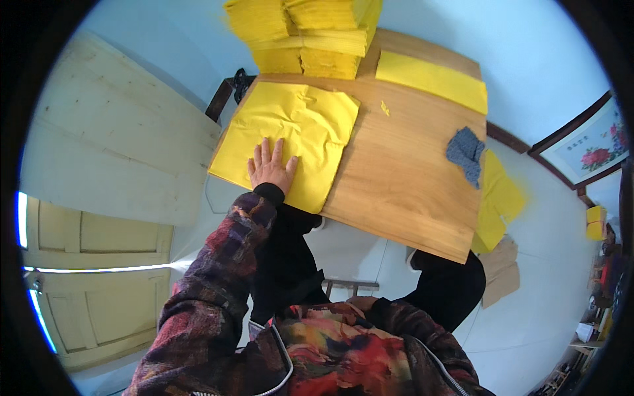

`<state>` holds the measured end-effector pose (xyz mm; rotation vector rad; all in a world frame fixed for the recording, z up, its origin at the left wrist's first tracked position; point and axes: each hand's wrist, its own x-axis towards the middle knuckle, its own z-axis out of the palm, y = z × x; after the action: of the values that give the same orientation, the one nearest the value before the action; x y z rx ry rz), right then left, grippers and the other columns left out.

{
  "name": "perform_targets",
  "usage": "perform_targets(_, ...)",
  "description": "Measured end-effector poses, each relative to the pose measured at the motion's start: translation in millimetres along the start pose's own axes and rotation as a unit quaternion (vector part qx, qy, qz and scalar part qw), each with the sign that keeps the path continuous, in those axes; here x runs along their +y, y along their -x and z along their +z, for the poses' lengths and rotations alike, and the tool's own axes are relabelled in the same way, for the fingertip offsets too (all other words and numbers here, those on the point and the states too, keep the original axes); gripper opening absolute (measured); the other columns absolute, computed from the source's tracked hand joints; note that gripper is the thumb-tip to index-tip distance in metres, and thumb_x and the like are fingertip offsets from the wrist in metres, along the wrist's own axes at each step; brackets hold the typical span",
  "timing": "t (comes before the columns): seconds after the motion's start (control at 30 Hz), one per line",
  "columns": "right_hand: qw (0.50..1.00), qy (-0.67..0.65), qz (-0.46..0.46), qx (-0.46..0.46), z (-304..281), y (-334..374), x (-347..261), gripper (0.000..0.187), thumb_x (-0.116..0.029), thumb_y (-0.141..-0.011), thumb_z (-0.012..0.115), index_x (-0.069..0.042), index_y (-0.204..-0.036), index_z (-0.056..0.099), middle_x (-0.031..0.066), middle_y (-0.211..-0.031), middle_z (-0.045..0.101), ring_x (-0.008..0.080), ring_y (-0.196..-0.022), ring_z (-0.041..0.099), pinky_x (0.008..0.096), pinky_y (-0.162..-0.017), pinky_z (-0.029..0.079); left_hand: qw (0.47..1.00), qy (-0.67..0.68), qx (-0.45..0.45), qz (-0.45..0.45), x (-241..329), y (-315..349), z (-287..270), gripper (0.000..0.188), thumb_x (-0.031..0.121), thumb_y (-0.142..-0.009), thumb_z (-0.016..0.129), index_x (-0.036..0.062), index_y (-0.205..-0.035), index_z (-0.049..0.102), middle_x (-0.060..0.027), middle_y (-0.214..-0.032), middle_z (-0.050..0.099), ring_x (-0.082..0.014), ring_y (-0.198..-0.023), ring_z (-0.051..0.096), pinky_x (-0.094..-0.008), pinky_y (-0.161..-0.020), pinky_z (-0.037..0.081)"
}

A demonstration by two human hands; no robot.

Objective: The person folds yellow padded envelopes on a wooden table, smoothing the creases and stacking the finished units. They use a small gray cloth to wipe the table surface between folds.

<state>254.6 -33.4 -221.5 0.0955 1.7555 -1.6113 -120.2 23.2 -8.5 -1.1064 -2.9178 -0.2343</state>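
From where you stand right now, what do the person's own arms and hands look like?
The left hand is bare, with no glove. The left sleeve is dark, mottled with purple and red, and ends in a black cuff. The right sleeve is dark and reddish too, also black at its end. The right hand is mostly hidden, so little shows.

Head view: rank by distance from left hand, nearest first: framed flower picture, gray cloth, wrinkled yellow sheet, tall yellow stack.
From the left hand:
1. Wrinkled yellow sheet: directly under the palm.
2. Tall yellow stack: ahead, at the table's far edge.
3. Gray cloth: right side of the table.
4. Framed flower picture: far right, beyond the table.
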Motion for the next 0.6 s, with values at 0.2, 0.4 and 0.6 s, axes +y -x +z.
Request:
perform_targets(0.2, 0.997, -0.057, -0.041, 0.012, 7, 0, 15, 0.038, -0.036, -0.087, 0.056, -0.003, -0.099, 0.068, 0.0193, -0.093, 0.068, 0.0346, -0.082, 0.064, 0.0428, -0.075, 0.049, 1.0, 0.016, 0.003, -0.003, 1, 2, -3, 0.064, 0.051, -0.091, 0.047, 0.0213, -0.146, 0.036, -0.0121, -0.156, 0.022, -0.0322, -0.144, 0.018, -0.0517, -0.115, 0.014)
perform_targets(0.4, 0.999, -0.019, -0.031, -0.024, -21, -26, 7, 0.037, -0.035, -0.088, 0.056, -0.003, -0.1, 0.067, 0.0197, -0.093, 0.068, 0.0347, -0.083, 0.064, 0.0424, -0.075, 0.049, 1.0, 0.007, 0.003, 0.004, 0, 1, -2, 0.065, 0.051, -0.09, 0.049, 0.0214, -0.147, 0.035, -0.0123, -0.156, 0.022, -0.0325, -0.144, 0.019, -0.0513, -0.115, 0.012)
perform_targets(0.6, 0.999, 0.02, -0.026, -0.026, -30, -40, 3, 0.035, -0.034, -0.088, 0.056, -0.003, -0.102, 0.065, 0.0201, -0.094, 0.067, 0.0349, -0.083, 0.064, 0.042, -0.076, 0.049, 1.0, 0.003, -0.01, -0.004, 3, 4, -6, 0.064, 0.05, -0.092, 0.047, 0.021, -0.147, 0.035, -0.0123, -0.156, 0.021, -0.0324, -0.144, 0.017, -0.0509, -0.115, 0.012)
